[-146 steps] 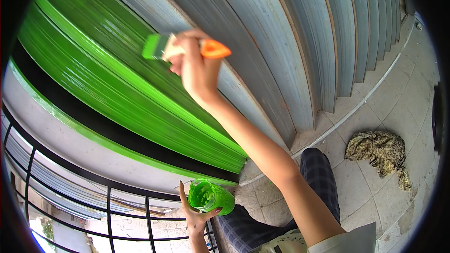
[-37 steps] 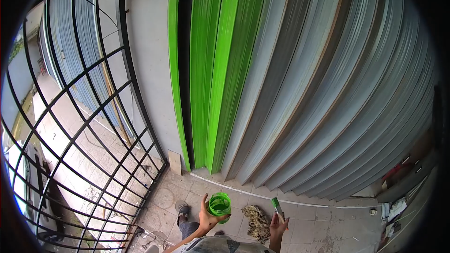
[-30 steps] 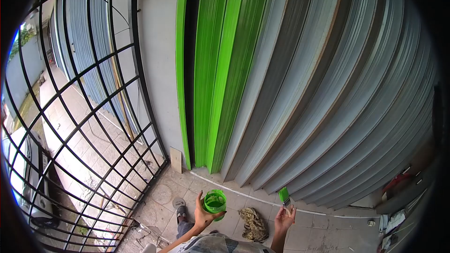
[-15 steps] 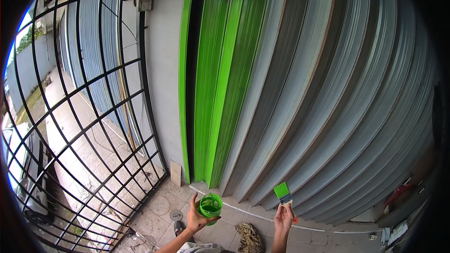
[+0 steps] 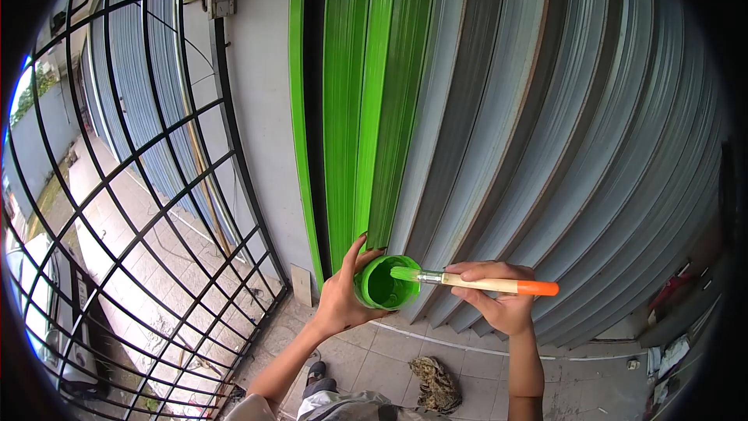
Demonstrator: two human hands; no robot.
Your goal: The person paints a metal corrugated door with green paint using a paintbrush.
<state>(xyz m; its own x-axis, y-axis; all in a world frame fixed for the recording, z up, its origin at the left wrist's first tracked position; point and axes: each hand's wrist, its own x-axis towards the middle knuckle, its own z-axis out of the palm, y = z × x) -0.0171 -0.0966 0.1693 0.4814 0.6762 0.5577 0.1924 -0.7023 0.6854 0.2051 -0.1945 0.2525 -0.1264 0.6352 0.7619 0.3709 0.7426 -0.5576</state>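
Note:
My left hand (image 5: 344, 296) is wrapped round a small tub of green paint (image 5: 361, 290), tilted so its inside faces me. In my right hand (image 5: 497, 301) is a paintbrush (image 5: 479, 284) with a pale wooden handle and an orange end. Its green-coated bristles overlap the tub's mouth in this view. Behind the tub rises a folded metal shutter (image 5: 499, 109). The shutter's leftmost folds carry green paint (image 5: 343, 109), while the folds to the right are bare grey metal.
A black barred gate (image 5: 234, 148) stands on the left, with a parked car (image 5: 66, 320) beyond it. A crumpled patterned rag (image 5: 435, 383) lies on the tiled floor (image 5: 374, 359) by my feet. A small board (image 5: 301, 285) leans at the wall's foot.
Both hands have come up and closer together. The brush has swung from upright at the right to nearly level, its bristles now at the tub's mouth.

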